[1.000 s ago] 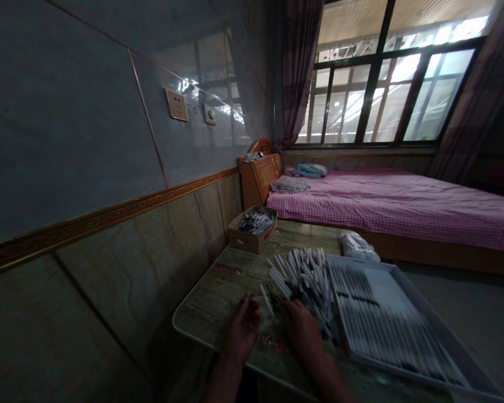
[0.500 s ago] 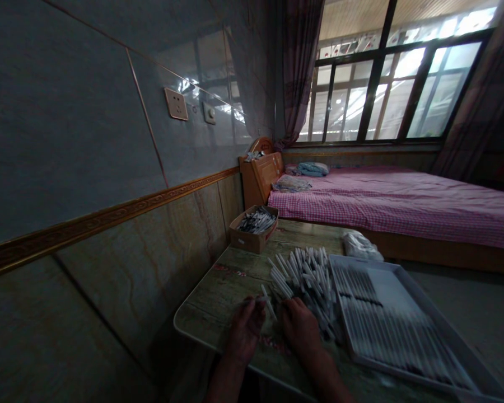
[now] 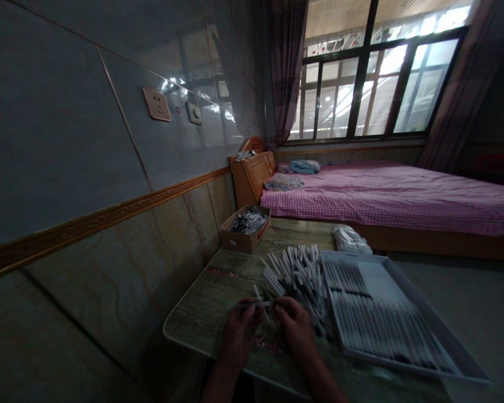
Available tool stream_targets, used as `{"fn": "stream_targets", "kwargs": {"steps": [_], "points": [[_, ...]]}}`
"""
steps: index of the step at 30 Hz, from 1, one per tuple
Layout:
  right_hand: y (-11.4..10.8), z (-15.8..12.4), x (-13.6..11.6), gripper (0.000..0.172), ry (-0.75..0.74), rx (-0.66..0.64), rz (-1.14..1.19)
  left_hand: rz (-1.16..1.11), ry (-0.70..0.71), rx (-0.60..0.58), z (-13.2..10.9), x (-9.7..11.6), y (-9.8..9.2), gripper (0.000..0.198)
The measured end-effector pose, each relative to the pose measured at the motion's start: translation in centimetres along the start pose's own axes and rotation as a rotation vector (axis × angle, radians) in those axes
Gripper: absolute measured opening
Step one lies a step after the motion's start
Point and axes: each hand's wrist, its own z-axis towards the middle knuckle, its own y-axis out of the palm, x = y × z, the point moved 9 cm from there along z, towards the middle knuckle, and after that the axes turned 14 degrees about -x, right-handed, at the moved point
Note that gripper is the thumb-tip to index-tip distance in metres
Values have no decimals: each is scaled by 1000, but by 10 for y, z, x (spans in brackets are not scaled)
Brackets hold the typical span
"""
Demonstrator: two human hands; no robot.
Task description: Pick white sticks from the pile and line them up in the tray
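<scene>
My left hand (image 3: pixel 239 334) and my right hand (image 3: pixel 294 330) are close together over the near edge of a small table (image 3: pixel 201 310). Between their pinched fingertips they hold one thin white tube (image 3: pixel 252 305) lying level. Just beyond the hands lies a loose heap of white tubes (image 3: pixel 296 271). To the right of it stands a shallow white tray (image 3: pixel 407 296) with several tubes laid side by side in rows (image 3: pixel 373 322).
A cardboard box of dark-tipped pieces (image 3: pixel 246 228) sits at the table's far left corner, and a white bag (image 3: pixel 350 240) lies at the far edge. A tiled wall (image 3: pixel 88 184) runs along the left. A bed with pink checked cover (image 3: pixel 386 196) stands behind, under a window.
The hands have drawn together and now hold one tube level between them; earlier the left held a tube alone while the right rested by the heap. The view has shifted left.
</scene>
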Motion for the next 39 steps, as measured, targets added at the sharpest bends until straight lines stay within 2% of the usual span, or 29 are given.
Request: {"fn": "stream_targets", "kwargs": {"steps": [7,14,20,27,34,39], "points": [[3,1,-2,24,40,-15,61,50,0,-16,1,-1,1,38],[1,0,-4,27,38,-11,13,39,-1,48,1,-4,-6,41],[1,1,2,30,15,-1,4,62,-6,63,-1,-3,-4,42],[-2,-2,-3,38,15,25,-62,85,-6,78,-3,0,1,40],[-4,-3,-2,33,16,46,-48,115,-15,78,-5,3,5,43],[-7,-3,-2,36,45,77,-60,165,-6,65,-5,3,5,43]]}}
